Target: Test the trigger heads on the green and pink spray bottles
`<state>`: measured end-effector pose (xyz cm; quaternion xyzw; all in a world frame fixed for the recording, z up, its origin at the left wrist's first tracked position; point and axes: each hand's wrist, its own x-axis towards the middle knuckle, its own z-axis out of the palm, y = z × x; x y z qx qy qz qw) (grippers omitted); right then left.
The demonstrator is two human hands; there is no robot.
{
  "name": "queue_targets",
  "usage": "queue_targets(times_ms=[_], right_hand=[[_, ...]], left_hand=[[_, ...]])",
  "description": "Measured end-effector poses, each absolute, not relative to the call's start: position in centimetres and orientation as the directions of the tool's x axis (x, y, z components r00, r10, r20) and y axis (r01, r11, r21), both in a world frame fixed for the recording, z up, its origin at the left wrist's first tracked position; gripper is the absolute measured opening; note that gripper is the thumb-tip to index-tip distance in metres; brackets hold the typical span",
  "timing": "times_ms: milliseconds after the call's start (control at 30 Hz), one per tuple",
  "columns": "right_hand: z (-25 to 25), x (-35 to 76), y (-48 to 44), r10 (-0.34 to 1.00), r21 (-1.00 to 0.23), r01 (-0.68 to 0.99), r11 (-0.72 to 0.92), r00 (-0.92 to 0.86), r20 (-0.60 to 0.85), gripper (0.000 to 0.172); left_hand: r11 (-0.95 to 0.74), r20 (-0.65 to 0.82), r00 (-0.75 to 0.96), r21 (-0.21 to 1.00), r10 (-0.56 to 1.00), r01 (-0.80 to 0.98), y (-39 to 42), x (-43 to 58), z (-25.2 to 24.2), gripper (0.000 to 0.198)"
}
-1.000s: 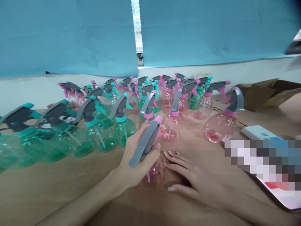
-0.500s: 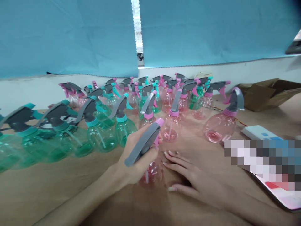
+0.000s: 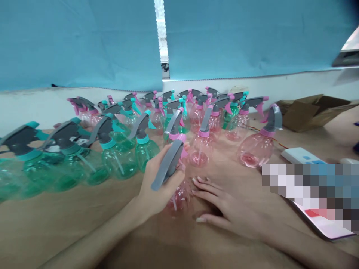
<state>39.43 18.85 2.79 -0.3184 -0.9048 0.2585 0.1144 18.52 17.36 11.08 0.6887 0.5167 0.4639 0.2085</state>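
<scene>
My left hand is wrapped round the neck of a pink spray bottle with a grey and pink trigger head. The bottle stands nearly upright at the middle front, and part of its neck is hidden by my fingers. Just right of it, my right hand lies on the table with fingers stretched and a little apart, holding nothing. Beyond the hands stands another pink spray bottle. A green spray bottle stands close behind my left hand.
Several green spray bottles line the left side, with more green and pink ones behind. At the right are a pink bottle, an open cardboard box, a white device and a partly blurred-out flat object. Blue cloth hangs behind.
The view has shifted slightly, so most things sit a little further left. The held bottle's head has moved slightly left and away from me. The right hand stays flat on the table.
</scene>
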Motion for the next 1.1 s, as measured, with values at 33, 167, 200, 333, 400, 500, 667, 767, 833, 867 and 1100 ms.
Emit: queue_targets(times_ms=[33, 167, 200, 333, 400, 500, 667, 767, 833, 867, 1100], right_hand=[[2.8, 39.4, 18.9, 0.634, -0.546, 0.513, 0.662, -0.772, 0.043, 0.065], [3.3, 39.5, 18.9, 0.638, -0.567, 0.512, 0.645, -0.77, 0.031, 0.071], [3.5, 39.5, 18.8, 0.638, -0.57, 0.512, 0.643, -0.769, 0.029, 0.072], [5.1, 39.7, 18.3, 0.662, -0.56, 0.521, 0.645, -0.747, 0.067, 0.071], [6.3, 39.7, 17.9, 0.684, -0.549, 0.534, 0.643, -0.723, 0.098, 0.067], [8.2, 39.8, 17.2, 0.714, -0.53, 0.559, 0.637, -0.687, 0.134, 0.061], [9.6, 40.2, 16.7, 0.734, -0.508, 0.553, 0.661, -0.616, 0.284, 0.062], [9.1, 40.5, 16.8, 0.761, -0.519, 0.564, 0.642, -0.548, 0.347, 0.061], [8.6, 40.9, 17.2, 0.787, -0.511, 0.599, 0.616, -0.5, 0.362, 0.059], [8.4, 41.1, 17.4, 0.788, -0.489, 0.618, 0.615, -0.485, 0.378, 0.058], [8.4, 43.7, 20.1, 0.761, -0.306, 0.709, 0.635, -0.505, 0.407, 0.051]], left_hand=[[-0.38, 0.422, 0.039, 0.768, 0.906, 0.515, 17.4, 18.5, 11.1, 0.006], [-0.391, 0.437, 0.031, 0.769, 0.899, 0.506, 17.4, 18.7, 10.9, 0.006], [-0.398, 0.445, 0.028, 0.767, 0.895, 0.504, 17.5, 18.7, 10.9, 0.007], [-0.422, 0.466, 0.037, 0.761, 0.884, 0.493, 17.6, 19.2, 10.9, 0.009], [-0.437, 0.475, 0.044, 0.763, 0.879, 0.477, 17.6, 19.7, 10.7, 0.01], [-0.461, 0.485, 0.064, 0.77, 0.872, 0.441, 17.7, 20.9, 10.5, 0.007], [-0.504, 0.517, 0.111, 0.726, 0.849, 0.467, 18.0, 23.6, 10.4, 0.004], [-0.546, 0.545, 0.147, 0.706, 0.826, 0.452, 18.7, 25.4, 10.4, 0.008], [-0.571, 0.554, 0.178, 0.7, 0.813, 0.429, 19.4, 26.4, 10.3, 0.01], [-0.579, 0.556, 0.189, 0.7, 0.809, 0.418, 19.8, 26.8, 10.3, 0.011], [-0.561, 0.456, 0.332, 0.725, 0.826, 0.4, 21.6, 27.2, 10.8, 0.057]])
